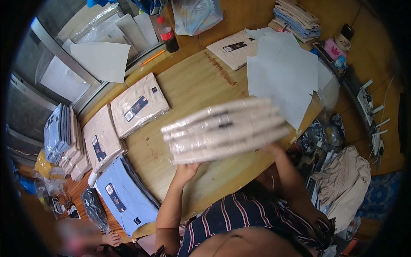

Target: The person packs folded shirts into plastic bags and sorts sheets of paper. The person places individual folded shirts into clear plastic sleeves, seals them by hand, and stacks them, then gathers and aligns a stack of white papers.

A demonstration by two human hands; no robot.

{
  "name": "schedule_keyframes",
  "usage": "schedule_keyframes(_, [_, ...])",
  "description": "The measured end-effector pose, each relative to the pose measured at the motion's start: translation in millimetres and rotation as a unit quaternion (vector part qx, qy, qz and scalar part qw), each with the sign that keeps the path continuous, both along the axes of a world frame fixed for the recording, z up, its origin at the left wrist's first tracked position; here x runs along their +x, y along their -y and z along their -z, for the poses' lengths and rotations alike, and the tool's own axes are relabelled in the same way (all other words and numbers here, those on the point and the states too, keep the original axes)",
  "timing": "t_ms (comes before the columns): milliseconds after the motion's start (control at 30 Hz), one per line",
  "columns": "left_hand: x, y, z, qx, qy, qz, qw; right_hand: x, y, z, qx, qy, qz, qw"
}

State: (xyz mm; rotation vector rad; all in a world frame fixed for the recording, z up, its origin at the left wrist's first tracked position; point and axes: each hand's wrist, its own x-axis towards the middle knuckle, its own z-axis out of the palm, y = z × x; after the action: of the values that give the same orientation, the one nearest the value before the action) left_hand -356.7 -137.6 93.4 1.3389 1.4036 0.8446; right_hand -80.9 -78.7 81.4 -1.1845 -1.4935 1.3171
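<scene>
A stack of beige folded garments in clear plastic bags [222,132] is held up over the wooden table, tilted and slightly blurred. My left hand [187,172] grips its lower edge near the left end, the fingers mostly hidden behind it. At the lower right edge my right hand [270,150] also grips the stack, its fingers largely out of sight. Left of it lie a bagged beige garment pile with a dark tag [141,105], a second beige pile [102,135] and a pile topped by a light blue folded garment [128,188].
White sheets [282,68] cover the table's right part, beside a beige folded garment [233,49]. A bottle of dark drink [168,36] stands by the window. More folded garments [58,132] are stacked far left. Another person's hand [112,239] shows at lower left. Crumpled beige cloth [342,184] lies right.
</scene>
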Motion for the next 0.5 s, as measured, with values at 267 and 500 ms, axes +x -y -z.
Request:
schedule_keyframes(267, [32.6,-58.3,30.6,-0.041,0.521,-0.3,0.798,-48.9,-172.0,-55.7,-0.079,0.087,-0.376,0.919])
schedule_keyframes(500, [89.0,-130.1,53.8,-0.032,0.564,-0.449,0.692,-122.6,-243.4,-23.3,0.206,0.41,-0.254,0.851])
